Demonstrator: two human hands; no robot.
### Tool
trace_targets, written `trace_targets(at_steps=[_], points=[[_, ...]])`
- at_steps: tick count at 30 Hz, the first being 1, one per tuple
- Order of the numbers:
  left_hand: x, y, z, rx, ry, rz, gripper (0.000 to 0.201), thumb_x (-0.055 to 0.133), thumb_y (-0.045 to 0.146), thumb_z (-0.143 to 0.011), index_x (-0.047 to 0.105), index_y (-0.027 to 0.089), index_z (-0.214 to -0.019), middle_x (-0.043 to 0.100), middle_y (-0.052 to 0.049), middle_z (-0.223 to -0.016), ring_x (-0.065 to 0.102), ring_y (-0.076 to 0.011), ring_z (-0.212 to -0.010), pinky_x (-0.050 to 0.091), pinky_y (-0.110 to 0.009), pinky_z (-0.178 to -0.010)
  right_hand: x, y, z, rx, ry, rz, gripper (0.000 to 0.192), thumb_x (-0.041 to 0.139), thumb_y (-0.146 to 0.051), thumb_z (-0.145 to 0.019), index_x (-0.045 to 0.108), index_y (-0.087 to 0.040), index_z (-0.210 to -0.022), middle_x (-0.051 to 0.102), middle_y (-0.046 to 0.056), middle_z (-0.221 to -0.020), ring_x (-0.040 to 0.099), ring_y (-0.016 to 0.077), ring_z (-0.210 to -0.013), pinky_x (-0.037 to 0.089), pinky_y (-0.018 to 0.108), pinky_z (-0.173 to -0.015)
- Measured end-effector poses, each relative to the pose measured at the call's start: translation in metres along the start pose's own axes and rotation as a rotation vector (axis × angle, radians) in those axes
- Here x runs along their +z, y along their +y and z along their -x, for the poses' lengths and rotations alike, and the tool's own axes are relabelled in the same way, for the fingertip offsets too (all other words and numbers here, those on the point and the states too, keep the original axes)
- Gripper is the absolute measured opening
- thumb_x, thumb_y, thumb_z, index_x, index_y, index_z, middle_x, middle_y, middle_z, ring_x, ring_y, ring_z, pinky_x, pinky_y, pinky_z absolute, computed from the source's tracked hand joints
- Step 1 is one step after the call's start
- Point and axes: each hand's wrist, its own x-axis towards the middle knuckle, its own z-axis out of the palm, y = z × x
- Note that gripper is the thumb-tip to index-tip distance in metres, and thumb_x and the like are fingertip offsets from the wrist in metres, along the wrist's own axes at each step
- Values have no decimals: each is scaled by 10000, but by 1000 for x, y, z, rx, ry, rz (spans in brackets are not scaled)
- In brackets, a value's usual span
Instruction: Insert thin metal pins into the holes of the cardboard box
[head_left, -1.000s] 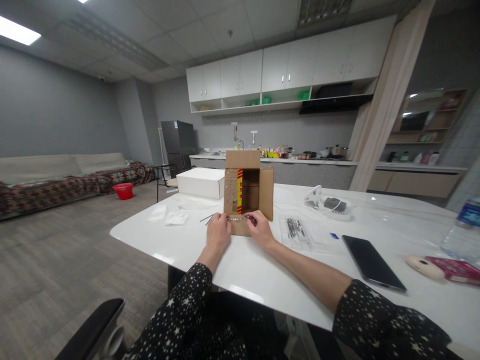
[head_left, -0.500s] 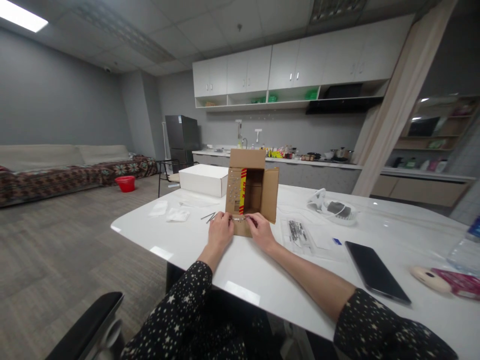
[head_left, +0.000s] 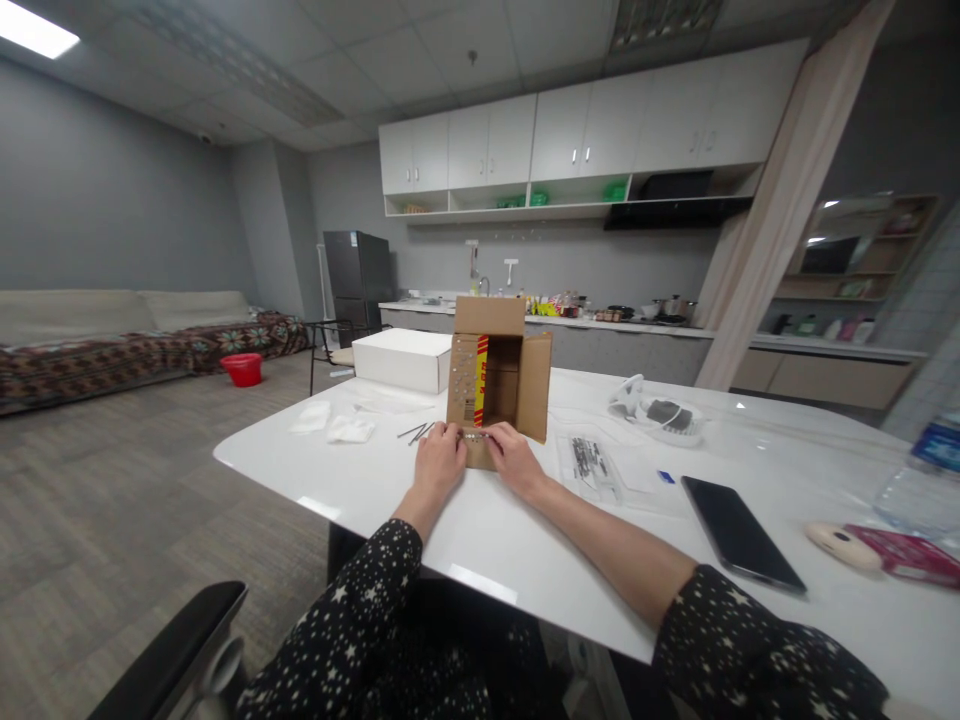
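A small cardboard box (head_left: 495, 385) stands on its side on the white table (head_left: 525, 540), its open mouth facing the person and its flaps spread. The bottom flap lies flat toward the near edge, and both hands meet on it. The left hand (head_left: 437, 468) rests on the flap's left end with its fingers curled down over the edge; the right hand (head_left: 511, 462) sits at the right end, fingertips drawn together over a short row of small pale studs (head_left: 472, 436) set along the flap. Whether the fingers actually pinch one of these pieces is too small to tell.

Compared with a second ago, little has shifted: the hands hold the same places on the flap, and the right fingertips have crept slightly left along the row. The box has not moved on the table; only the viewpoint has swung a little. The work on that row looks to be still going, bit by bit.

Just left of the box lie a few thin dark nails (head_left: 417, 432), and farther left some crumpled white wrappers (head_left: 341, 428). A white box (head_left: 401, 360) stands behind. To the right lie a clear bag of dark parts (head_left: 592, 462) and a black phone (head_left: 741, 534).
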Motion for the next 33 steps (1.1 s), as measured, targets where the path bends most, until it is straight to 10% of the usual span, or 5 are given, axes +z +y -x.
trace_targets(at_steps=[33], points=[[5, -8, -2, 4, 17, 78, 181, 482, 213, -940, 621, 175, -1050, 622, -106, -1053, 616, -238, -980, 450, -352, -838, 5, 7, -9, -114, -25, 330, 280, 428, -147, -965, 652, -190, -1128, 646, 105, -1065, 572, 224, -1033, 479, 379, -956]])
